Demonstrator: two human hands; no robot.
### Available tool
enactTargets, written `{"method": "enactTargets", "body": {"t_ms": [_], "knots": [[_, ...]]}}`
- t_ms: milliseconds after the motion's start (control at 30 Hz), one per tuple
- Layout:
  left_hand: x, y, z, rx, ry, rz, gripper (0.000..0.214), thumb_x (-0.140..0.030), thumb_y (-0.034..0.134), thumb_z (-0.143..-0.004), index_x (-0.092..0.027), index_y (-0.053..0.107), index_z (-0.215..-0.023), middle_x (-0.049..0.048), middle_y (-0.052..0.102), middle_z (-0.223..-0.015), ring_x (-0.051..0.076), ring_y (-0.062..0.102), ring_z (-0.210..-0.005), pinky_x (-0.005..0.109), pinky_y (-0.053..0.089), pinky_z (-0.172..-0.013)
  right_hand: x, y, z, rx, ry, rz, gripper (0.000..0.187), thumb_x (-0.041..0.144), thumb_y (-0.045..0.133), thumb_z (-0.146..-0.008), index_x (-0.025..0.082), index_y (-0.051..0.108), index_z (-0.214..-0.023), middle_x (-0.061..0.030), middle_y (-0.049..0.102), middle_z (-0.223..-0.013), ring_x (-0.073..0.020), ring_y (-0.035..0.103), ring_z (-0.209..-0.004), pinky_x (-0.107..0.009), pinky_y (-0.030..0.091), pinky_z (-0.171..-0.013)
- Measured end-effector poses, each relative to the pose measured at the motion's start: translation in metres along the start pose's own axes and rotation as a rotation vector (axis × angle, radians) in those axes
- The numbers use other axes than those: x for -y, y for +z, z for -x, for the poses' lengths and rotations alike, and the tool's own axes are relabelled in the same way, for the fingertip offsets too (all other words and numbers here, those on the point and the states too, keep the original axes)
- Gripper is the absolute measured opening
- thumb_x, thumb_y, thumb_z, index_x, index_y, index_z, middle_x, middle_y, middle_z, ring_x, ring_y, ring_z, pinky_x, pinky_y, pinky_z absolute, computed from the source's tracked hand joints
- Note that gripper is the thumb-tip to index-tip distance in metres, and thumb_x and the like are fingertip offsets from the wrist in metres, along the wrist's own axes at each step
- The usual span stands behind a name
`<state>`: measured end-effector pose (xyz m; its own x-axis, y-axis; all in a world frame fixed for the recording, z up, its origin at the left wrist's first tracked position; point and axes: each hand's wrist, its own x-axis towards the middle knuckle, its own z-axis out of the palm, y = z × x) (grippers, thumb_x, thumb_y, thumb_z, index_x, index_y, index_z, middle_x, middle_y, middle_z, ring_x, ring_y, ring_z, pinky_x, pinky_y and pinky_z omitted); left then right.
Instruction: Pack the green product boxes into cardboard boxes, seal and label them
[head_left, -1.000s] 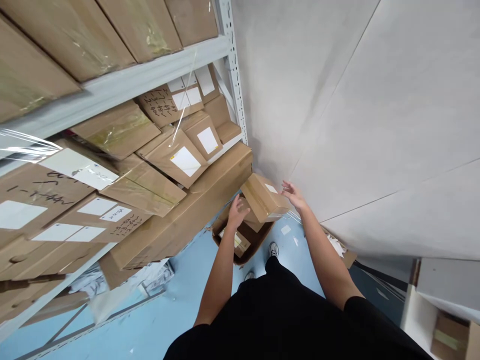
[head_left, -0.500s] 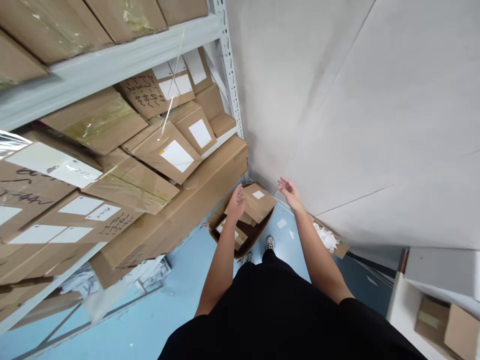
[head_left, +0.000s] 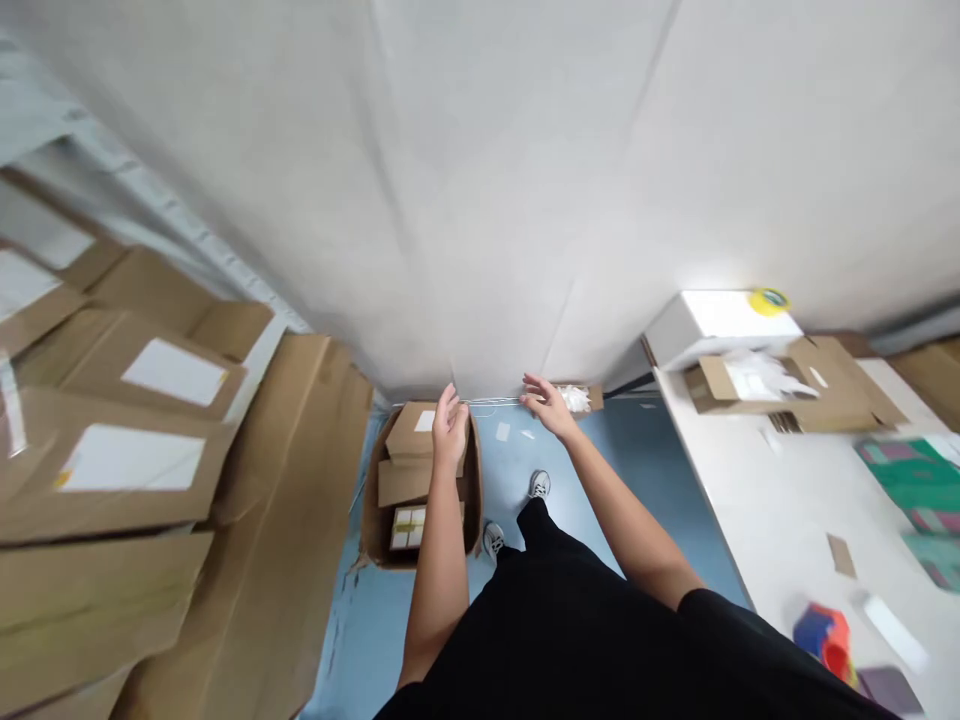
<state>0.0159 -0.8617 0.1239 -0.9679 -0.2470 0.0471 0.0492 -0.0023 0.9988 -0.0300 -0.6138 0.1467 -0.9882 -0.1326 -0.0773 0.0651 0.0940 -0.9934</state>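
My left hand is raised in front of me with its fingers partly stretched, holding nothing. Below it on the floor stands a large open carton with smaller boxes inside, one of them a brown cardboard box with a white label. Facing it across a gap is my right hand, its fingers loosely spread and also bare. Behind the right hand, a small carton with white crumpled material sits by the wall. My left forearm covers part of the large carton.
Shelves of labelled cardboard boxes fill the left side, blurred. A pale wall rises ahead. On the right is a white table with a white box, a yellow tape roll and green packets.
My view has turned right, so the shelves shift left and the white table comes into sight. Both hands stay raised and apart, without anything in them.
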Motion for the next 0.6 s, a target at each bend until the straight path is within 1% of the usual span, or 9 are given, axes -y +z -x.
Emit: {"method": "enactTargets", "body": {"t_ms": [67, 167, 233, 300, 367, 433, 500, 600], "knots": [[-0.002, 0.029, 0.002, 0.089, -0.004, -0.007, 0.073, -0.061, 0.065, -0.097, -0.032, 0.045, -0.160, 0.0114, 0.044, -0.166, 0.036, 0.044, -0.151, 0.050, 0.041, -0.122, -0.002, -0.030, 0.020, -0.095, -0.002, -0.006, 0.068, 0.052, 0.082, -0.078, 0.034, 0.065, -0.141, -0.0104, 0.063, -0.148, -0.0328, 0.061, -0.132, -0.055, 0.053, -0.108], [-0.012, 0.077, 0.004, 0.210, -0.006, -0.022, 0.073, -0.059, 0.070, -0.094, -0.032, 0.048, -0.158, 0.0122, 0.044, -0.166, 0.035, 0.046, -0.151, 0.049, 0.045, -0.118, -0.004, -0.076, 0.051, -0.237, -0.042, -0.017, 0.066, 0.049, 0.080, -0.081, 0.032, 0.064, -0.142, -0.0100, 0.063, -0.149, -0.0316, 0.062, -0.130, -0.052, 0.054, -0.107], [-0.020, 0.113, 0.004, 0.276, 0.012, -0.033, 0.071, -0.059, 0.072, -0.092, -0.031, 0.052, -0.155, 0.0128, 0.046, -0.165, 0.034, 0.048, -0.149, 0.047, 0.047, -0.117, -0.006, -0.109, 0.071, -0.328, -0.064, -0.014, 0.064, 0.047, 0.079, -0.083, 0.031, 0.064, -0.143, -0.0101, 0.063, -0.148, -0.0308, 0.063, -0.129, -0.050, 0.055, -0.106], [-0.027, 0.153, 0.005, 0.341, 0.038, -0.040, 0.069, -0.058, 0.074, -0.091, -0.029, 0.056, -0.151, 0.0131, 0.048, -0.164, 0.033, 0.050, -0.148, 0.046, 0.048, -0.117, -0.009, -0.143, 0.092, -0.417, -0.074, -0.013, 0.063, 0.045, 0.078, -0.083, 0.029, 0.064, -0.143, -0.0109, 0.065, -0.145, -0.0302, 0.064, -0.127, -0.048, 0.056, -0.104], [-0.031, 0.199, 0.009, 0.408, 0.062, -0.036, 0.067, -0.057, 0.074, -0.091, -0.028, 0.058, -0.149, 0.0130, 0.050, -0.162, 0.032, 0.051, -0.147, 0.045, 0.049, -0.117, -0.013, -0.182, 0.115, -0.493, -0.075, -0.016, 0.063, 0.043, 0.078, -0.083, 0.028, 0.064, -0.142, -0.0116, 0.067, -0.143, -0.0296, 0.065, -0.125, -0.046, 0.057, -0.101], [-0.035, 0.253, 0.021, 0.483, 0.080, -0.024, 0.065, -0.057, 0.074, -0.092, -0.028, 0.059, -0.148, 0.0129, 0.052, -0.161, 0.032, 0.052, -0.147, 0.045, 0.050, -0.116, -0.017, -0.224, 0.141, -0.562, -0.073, -0.019, 0.064, 0.043, 0.078, -0.082, 0.028, 0.064, -0.142, -0.0116, 0.067, -0.142, -0.0292, 0.065, -0.124, -0.045, 0.057, -0.100], [-0.039, 0.308, 0.041, 0.565, 0.091, -0.009, 0.064, -0.056, 0.074, -0.092, -0.028, 0.059, -0.148, 0.0129, 0.053, -0.159, 0.032, 0.052, -0.146, 0.044, 0.051, -0.116, -0.022, -0.268, 0.169, -0.634, -0.074, -0.026, 0.064, 0.043, 0.079, -0.081, 0.028, 0.064, -0.142, -0.0114, 0.066, -0.142, -0.0289, 0.065, -0.123, -0.045, 0.057, -0.100], [-0.044, 0.387, 0.082, 0.701, 0.112, -0.002, 0.062, -0.053, 0.074, -0.092, -0.028, 0.060, -0.147, 0.0129, 0.053, -0.158, 0.032, 0.053, -0.145, 0.046, 0.051, -0.115, -0.031, -0.334, 0.212, -0.743, -0.077, -0.047, 0.064, 0.042, 0.078, -0.081, 0.028, 0.063, -0.142, -0.0116, 0.065, -0.144, -0.0283, 0.065, -0.123, -0.047, 0.056, -0.101]]}}
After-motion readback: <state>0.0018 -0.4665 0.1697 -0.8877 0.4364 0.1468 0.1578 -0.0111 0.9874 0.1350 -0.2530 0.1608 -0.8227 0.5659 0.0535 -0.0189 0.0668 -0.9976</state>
